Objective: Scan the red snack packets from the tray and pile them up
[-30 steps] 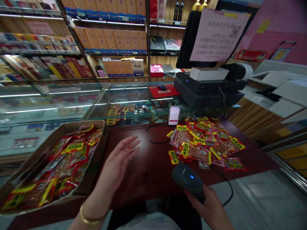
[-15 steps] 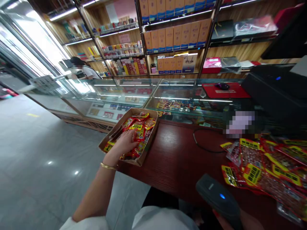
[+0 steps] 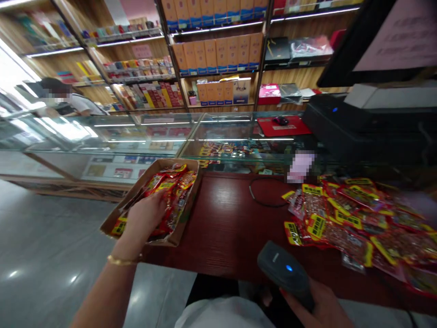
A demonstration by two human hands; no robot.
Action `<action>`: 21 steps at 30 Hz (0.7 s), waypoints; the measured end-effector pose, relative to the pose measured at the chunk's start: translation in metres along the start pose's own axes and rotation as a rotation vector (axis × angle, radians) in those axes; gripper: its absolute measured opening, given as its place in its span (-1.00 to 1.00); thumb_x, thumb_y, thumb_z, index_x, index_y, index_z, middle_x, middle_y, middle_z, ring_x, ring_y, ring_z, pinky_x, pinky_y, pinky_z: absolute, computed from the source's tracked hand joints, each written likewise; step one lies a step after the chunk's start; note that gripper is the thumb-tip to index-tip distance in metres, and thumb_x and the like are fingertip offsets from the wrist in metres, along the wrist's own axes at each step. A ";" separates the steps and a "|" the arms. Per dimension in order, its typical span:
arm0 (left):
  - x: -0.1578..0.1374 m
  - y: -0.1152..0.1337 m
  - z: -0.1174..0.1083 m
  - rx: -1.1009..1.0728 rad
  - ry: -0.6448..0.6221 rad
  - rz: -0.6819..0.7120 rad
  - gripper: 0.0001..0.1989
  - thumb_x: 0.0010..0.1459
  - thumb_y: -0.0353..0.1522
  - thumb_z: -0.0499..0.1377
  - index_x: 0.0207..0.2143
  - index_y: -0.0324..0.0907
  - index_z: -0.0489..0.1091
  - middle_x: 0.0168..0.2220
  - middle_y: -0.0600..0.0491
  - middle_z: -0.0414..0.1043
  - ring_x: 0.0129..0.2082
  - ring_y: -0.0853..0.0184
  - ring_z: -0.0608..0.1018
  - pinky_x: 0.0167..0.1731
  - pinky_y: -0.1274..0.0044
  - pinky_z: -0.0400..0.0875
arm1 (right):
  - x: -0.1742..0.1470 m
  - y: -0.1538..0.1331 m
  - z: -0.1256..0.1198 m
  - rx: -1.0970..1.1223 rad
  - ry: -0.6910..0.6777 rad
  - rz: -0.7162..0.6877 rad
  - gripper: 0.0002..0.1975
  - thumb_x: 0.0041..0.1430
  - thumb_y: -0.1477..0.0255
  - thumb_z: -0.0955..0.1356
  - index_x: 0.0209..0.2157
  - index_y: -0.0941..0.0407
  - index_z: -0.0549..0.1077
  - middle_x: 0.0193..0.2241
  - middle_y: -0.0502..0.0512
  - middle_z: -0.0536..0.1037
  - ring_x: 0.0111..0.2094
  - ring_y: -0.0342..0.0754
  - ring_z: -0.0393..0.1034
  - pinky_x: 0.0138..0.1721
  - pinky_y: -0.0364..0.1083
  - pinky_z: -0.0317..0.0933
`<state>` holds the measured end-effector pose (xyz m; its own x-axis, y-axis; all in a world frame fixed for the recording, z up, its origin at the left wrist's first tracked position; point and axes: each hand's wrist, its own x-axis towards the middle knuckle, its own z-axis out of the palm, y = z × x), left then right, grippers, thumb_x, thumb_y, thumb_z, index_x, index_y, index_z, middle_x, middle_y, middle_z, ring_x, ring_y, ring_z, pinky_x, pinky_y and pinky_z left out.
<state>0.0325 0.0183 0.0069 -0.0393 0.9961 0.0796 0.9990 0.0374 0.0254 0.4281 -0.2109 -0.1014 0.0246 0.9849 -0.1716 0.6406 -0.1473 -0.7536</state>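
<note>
Through the head camera I have two hands in view. My left hand (image 3: 145,218) is inside the one cardboard box (image 3: 173,238) at the left edge of the tabletop (image 3: 221,228), over red-and-yellow snack packets (image 3: 172,184); its fingertips are hidden, so I cannot tell whether they grip any. My right hand's (image 3: 321,303) fingers wrap around one barcode scanner (image 3: 282,269) above the near edge. One loose packet heap (image 3: 351,228) spreads toward the right edge, overlapping too much for me to count.
</note>
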 end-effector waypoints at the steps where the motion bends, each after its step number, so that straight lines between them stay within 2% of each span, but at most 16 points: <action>1: -0.007 0.001 -0.008 -0.071 0.141 -0.029 -0.56 0.36 -0.26 0.01 0.19 -0.12 0.45 -0.10 -0.21 0.62 -0.16 -0.09 0.65 -0.14 0.14 0.50 | -0.001 -0.006 -0.001 0.018 0.020 0.007 -0.67 0.16 0.19 0.37 -0.15 0.04 0.66 -0.17 0.13 0.74 -0.13 0.18 0.66 -0.06 0.00 0.49; 3: -0.020 0.009 -0.017 -0.338 0.397 0.027 -0.58 0.34 -0.23 0.08 0.18 -0.05 0.45 0.06 -0.10 0.57 -0.03 -0.04 0.62 -0.05 0.18 0.51 | -0.001 -0.018 -0.004 0.049 0.093 0.026 -0.68 0.15 0.23 0.36 -0.16 0.05 0.66 -0.20 0.12 0.75 -0.16 0.16 0.66 -0.06 0.00 0.48; 4: -0.026 0.018 -0.017 -0.484 0.448 0.093 -0.60 0.32 -0.24 0.11 0.16 -0.03 0.47 0.11 -0.04 0.54 0.01 0.00 0.60 -0.02 0.22 0.52 | -0.001 -0.022 -0.005 0.059 0.142 0.036 -0.69 0.14 0.24 0.35 -0.18 0.06 0.66 -0.23 0.12 0.75 -0.19 0.16 0.66 -0.08 0.00 0.48; 5: -0.031 0.031 -0.011 -0.622 0.424 0.165 -0.61 0.30 -0.25 0.13 0.15 -0.01 0.48 0.13 0.00 0.53 0.00 0.06 0.61 -0.02 0.26 0.53 | -0.001 -0.026 -0.005 0.067 0.181 0.043 -0.70 0.14 0.25 0.35 -0.20 0.06 0.66 -0.25 0.12 0.75 -0.21 0.16 0.65 -0.11 0.00 0.48; 7: -0.041 0.065 0.012 -0.853 0.190 0.278 -0.62 0.26 -0.29 0.14 0.11 -0.02 0.51 0.09 0.01 0.55 -0.13 0.17 0.65 -0.12 0.34 0.59 | -0.001 -0.030 -0.005 0.075 0.211 0.038 -0.72 0.12 0.25 0.35 -0.24 0.05 0.66 -0.28 0.12 0.75 -0.25 0.16 0.65 -0.17 -0.01 0.48; 9: -0.047 0.100 0.048 -1.063 -0.117 0.290 -0.60 0.21 -0.34 0.12 0.07 -0.06 0.54 0.07 -0.03 0.56 -0.24 0.22 0.67 -0.19 0.35 0.62 | -0.002 -0.032 -0.004 0.076 0.239 0.039 -0.71 0.12 0.22 0.36 -0.25 0.04 0.66 -0.28 0.13 0.75 -0.24 0.18 0.65 -0.17 0.00 0.48; 11: -0.050 0.126 0.083 -1.207 -0.281 0.238 -0.58 0.08 -0.43 0.15 -0.01 -0.12 0.59 0.04 -0.06 0.58 -0.13 0.17 0.66 -0.02 0.29 0.57 | -0.004 -0.032 -0.003 0.088 0.268 0.043 -0.71 0.12 0.20 0.37 -0.25 0.04 0.66 -0.27 0.15 0.75 -0.22 0.20 0.65 -0.17 0.01 0.48; 13: -0.053 0.138 0.109 -1.299 -0.381 0.174 -0.51 -0.07 -0.50 0.16 -0.06 -0.14 0.63 0.06 -0.07 0.58 0.07 0.10 0.58 0.22 0.23 0.38 | -0.007 -0.030 -0.003 0.102 0.280 0.043 -0.70 0.13 0.20 0.37 -0.23 0.05 0.66 -0.27 0.16 0.75 -0.23 0.20 0.65 -0.14 0.02 0.47; 15: -0.056 0.140 0.121 -1.379 -0.457 0.120 -0.48 -0.12 -0.52 0.15 -0.08 -0.14 0.64 0.11 -0.05 0.55 0.22 0.05 0.47 0.35 0.20 0.16 | -0.009 -0.028 -0.003 0.106 0.238 0.033 -0.71 0.16 0.21 0.36 -0.24 0.06 0.65 -0.30 0.16 0.74 -0.27 0.18 0.64 -0.15 0.01 0.47; 18: -0.059 0.135 0.121 -1.487 -0.512 0.064 -0.53 -0.06 -0.48 0.17 -0.08 -0.10 0.65 0.18 -0.02 0.50 0.32 0.03 0.35 0.40 0.19 0.00 | -0.010 -0.022 -0.003 0.078 0.185 0.047 -0.71 0.19 0.22 0.35 -0.22 0.08 0.64 -0.29 0.15 0.74 -0.26 0.16 0.64 -0.16 0.01 0.47; 21: -0.061 0.132 0.119 -1.578 -0.563 0.025 -0.53 -0.04 -0.46 0.16 -0.07 -0.11 0.65 0.26 -0.02 0.41 0.36 0.00 0.29 0.40 0.18 0.00 | -0.009 -0.018 0.000 0.051 0.158 0.057 -0.68 0.21 0.20 0.35 -0.16 0.09 0.62 -0.23 0.16 0.74 -0.20 0.17 0.64 -0.11 0.03 0.46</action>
<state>0.1690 -0.0275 -0.1136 0.3370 0.9107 -0.2387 -0.0143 0.2585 0.9659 0.4164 -0.2172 -0.0860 0.1829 0.9763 -0.1160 0.5953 -0.2039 -0.7772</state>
